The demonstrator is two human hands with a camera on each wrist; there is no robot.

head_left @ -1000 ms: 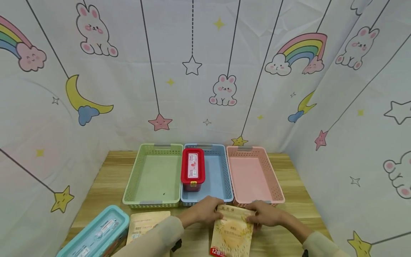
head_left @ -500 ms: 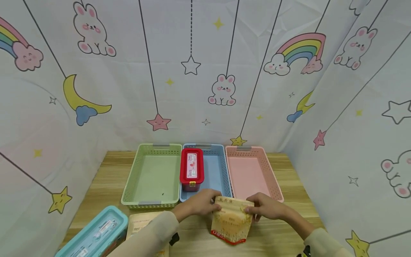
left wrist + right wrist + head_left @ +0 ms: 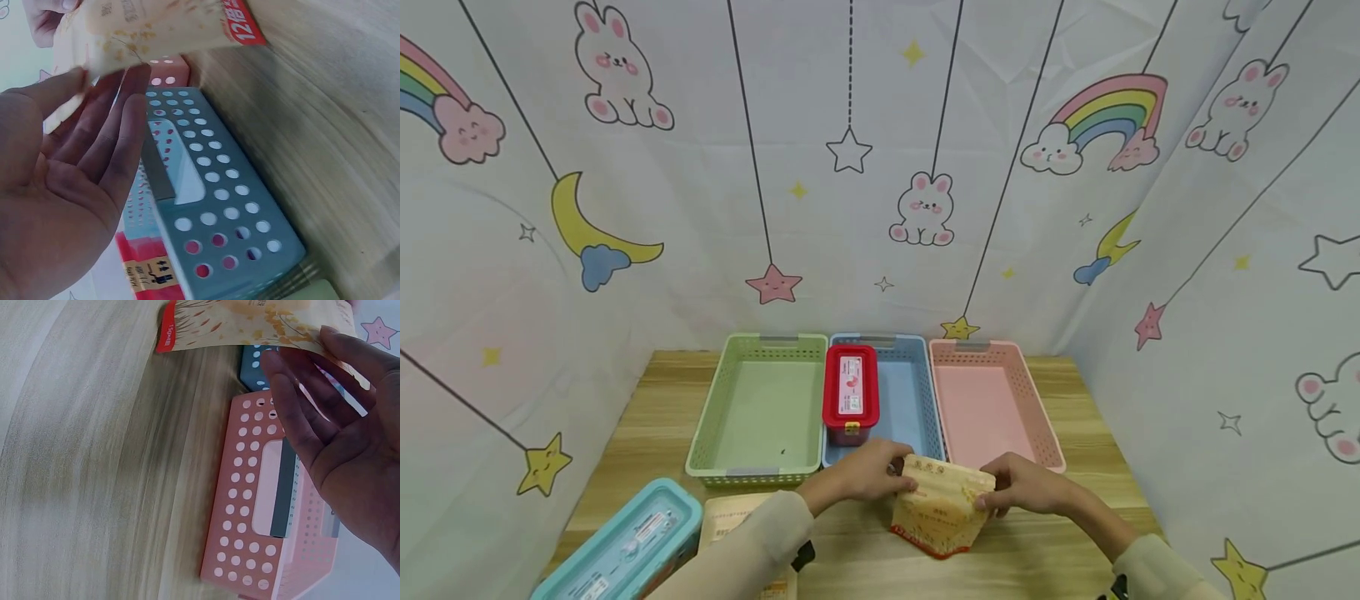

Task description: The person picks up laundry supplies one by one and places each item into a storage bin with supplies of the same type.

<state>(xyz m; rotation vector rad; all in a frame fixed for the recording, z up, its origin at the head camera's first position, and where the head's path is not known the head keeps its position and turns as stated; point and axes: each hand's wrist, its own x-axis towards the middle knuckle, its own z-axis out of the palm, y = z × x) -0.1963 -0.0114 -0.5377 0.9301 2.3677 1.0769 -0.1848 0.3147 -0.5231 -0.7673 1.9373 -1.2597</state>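
A cream-yellow stand-up pouch (image 3: 942, 507) with a red bottom band hangs tilted between both hands, in front of the blue and pink baskets. My left hand (image 3: 872, 472) pinches its upper left edge, thumb on the printed face. At the opposite edge, my right hand (image 3: 1024, 483) pinches it between thumb and fingers. In the left wrist view the pouch (image 3: 156, 31) shows its red corner off the wooden table. The right wrist view has the same pouch (image 3: 250, 325) across its top, the right thumb on its face and the other fingers behind it.
Green (image 3: 700, 446), blue (image 3: 934, 417) and pink (image 3: 1045, 417) baskets stand in a row at the back. A red lidded box (image 3: 850, 392) sits inside the blue one. On the left lie a turquoise lidded box (image 3: 632, 537) and a second cream pouch (image 3: 726, 512), partly under the left sleeve.
Both hands have lifted the pouch's top edge slightly; its bottom edge has risen in view and tilted away, so the printed face looks shorter. The baskets and boxes stay put.
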